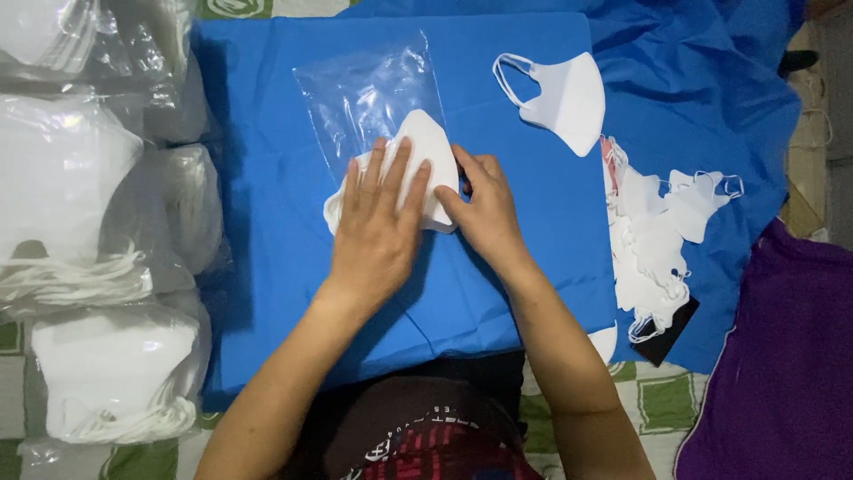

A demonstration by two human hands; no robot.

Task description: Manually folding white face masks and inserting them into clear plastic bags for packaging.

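We pressed our left hand [378, 227] flat, fingers spread, on a stack of white masks [426, 156] mid-cloth, while our right hand [484, 209] pinched its right edge. The clear bag [364, 93] lay just beyond; sliding the stack in probably called for a lifted mouth.

A single white mask [562, 100] lies flat on the blue cloth [267, 80], toward its upper right corner. Just off the cloth's right edge sits a loose heap of white masks [662, 240]. Left of the cloth, clear bags of stacked masks [98, 267] pile up. A purple fabric [782, 356] lies far right.
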